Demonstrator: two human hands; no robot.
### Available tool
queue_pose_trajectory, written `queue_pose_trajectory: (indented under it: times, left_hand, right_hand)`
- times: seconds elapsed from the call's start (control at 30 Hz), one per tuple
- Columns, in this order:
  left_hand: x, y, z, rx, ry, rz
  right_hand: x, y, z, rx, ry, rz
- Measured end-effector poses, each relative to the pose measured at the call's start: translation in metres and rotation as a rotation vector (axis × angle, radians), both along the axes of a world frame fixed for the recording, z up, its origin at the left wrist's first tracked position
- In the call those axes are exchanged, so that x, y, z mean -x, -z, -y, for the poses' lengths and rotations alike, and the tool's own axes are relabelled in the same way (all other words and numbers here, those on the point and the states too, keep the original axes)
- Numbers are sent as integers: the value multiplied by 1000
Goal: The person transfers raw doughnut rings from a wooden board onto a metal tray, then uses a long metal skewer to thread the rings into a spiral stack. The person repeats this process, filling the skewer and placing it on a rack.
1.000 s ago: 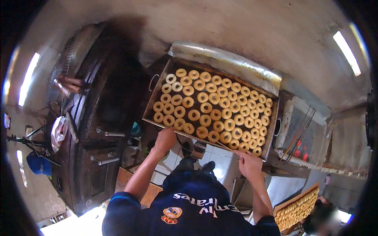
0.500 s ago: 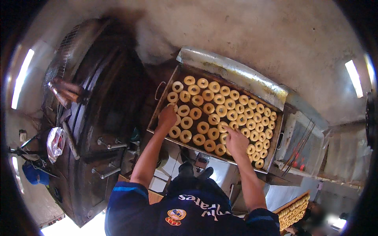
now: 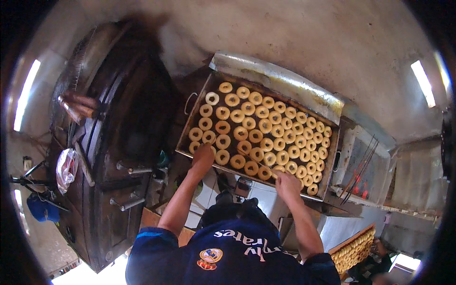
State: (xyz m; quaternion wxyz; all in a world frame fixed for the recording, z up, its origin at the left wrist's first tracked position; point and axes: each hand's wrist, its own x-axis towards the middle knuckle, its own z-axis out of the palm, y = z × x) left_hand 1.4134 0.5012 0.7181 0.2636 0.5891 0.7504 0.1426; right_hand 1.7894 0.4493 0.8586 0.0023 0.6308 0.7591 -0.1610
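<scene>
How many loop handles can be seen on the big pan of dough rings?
2: left handle, at the pan's left end; right handle, at its right end. The left hand covers part of the near side, so another might be hidden.

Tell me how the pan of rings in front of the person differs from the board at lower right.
The pan looks dark inside; the board is orange-brown along its edge.
The pan has metal loop handles; none shows on the board.
Dark gaps separate many of the pan's rings; the board's are packed closer.
Both carry many yellowish, ring-shaped pieces.
</scene>
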Motion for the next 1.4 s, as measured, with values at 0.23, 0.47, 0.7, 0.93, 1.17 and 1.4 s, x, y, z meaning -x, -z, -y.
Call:
queue_pose_trajectory:
  times: [0.23,0.47,0.7,0.93,1.17,1.4]
  left_hand:
    - [-12,-8,42,23,99,-51]
    - [-7,-59,74,62,140,-117]
    - [43,-77,-43,-290,-78,-24]
    - [59,-19,-182,-122,-129,-63]
    - [84,-11,-102,-166,-83,-103]
    - [81,-30,-42,-137,-127,-105]
  right_hand:
    - [-24,12,20,-75,-48,-22]
    - [-38,-18,33,-12,-73,-95]
    - [33,33,-84,-230,60,-190]
    - [109,53,-182,-127,-14,-79]
    - [104,31,-129,-3,-17,-52]
    - [87,24,-95,-182,-17,-78]
